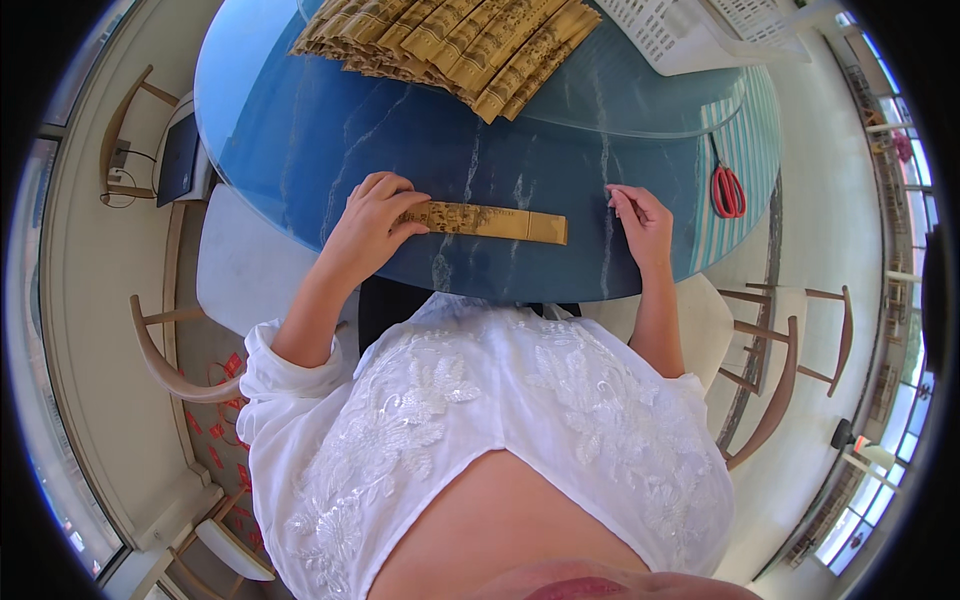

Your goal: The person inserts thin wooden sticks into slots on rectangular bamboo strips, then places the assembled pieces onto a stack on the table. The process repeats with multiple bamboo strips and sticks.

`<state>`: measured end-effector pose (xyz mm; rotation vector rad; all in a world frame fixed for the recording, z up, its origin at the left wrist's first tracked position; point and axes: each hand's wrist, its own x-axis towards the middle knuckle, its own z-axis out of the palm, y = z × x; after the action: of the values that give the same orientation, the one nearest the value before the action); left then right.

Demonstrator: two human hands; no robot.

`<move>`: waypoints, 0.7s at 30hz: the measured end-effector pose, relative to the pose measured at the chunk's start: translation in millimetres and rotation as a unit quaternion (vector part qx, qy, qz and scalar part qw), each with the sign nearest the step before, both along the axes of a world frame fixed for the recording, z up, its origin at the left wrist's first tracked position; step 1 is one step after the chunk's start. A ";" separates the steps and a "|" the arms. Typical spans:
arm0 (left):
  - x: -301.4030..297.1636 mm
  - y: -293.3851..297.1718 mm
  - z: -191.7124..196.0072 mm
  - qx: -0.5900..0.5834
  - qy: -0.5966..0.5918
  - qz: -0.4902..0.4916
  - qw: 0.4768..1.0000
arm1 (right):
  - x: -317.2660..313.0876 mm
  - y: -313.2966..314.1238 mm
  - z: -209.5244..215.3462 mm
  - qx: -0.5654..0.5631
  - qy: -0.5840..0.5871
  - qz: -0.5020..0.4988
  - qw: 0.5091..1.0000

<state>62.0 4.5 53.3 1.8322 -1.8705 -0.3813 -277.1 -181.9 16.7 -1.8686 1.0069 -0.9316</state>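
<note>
A long, narrow, flat gold paper packet [490,222] with dark print lies crosswise on the blue marbled table [380,130]. My left hand [372,222] grips its left end, with the thumb below and the fingers above. A fold or seam crosses the packet near its right end. To the right, apart from the packet, my right hand [645,228] is just over the tabletop with thumb and forefinger pinched together. Whatever lies between those fingertips is too small to make out. Beyond both hands, many similar gold packets [440,45] are heaped in overlapping rows.
Red-handled scissors [728,190] lie at the right on a striped cloth [755,150]. A white perforated plastic basket [670,40] stands at the far right. The heap and basket are on a round glass turntable [570,110]. Wooden chairs [775,400] stand around the table.
</note>
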 end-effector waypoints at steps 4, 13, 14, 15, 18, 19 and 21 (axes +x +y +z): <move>0.1 -1.8 0.2 0.015 0.025 0.000 1.000 | 7.9 13.9 17.5 -0.055 0.053 0.029 0.997; -5.3 -6.4 13.7 0.055 0.004 -0.026 0.998 | 40.8 52.6 24.7 -0.184 0.174 0.172 0.952; -6.5 -7.0 15.9 0.064 -0.002 -0.025 0.998 | 40.9 53.0 18.5 -0.204 0.180 0.174 0.946; -8.5 -8.1 17.7 0.072 -0.007 -0.023 0.997 | 40.5 53.4 13.9 -0.205 0.175 0.168 0.948; -14.8 -9.0 26.0 0.101 -0.006 -0.011 0.995 | 40.4 54.3 10.4 -0.208 0.151 0.167 0.952; -16.1 -9.5 27.1 0.116 -0.009 -0.011 0.993 | 39.9 54.9 10.0 -0.204 0.146 0.164 0.954; -17.5 -10.4 28.5 0.146 -0.016 -0.007 0.989 | 39.5 55.6 7.9 -0.198 0.135 0.161 0.957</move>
<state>44.4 -5.9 81.8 2.0221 -1.9322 -0.6659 -237.6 -126.3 24.6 -2.4618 0.6641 -0.7299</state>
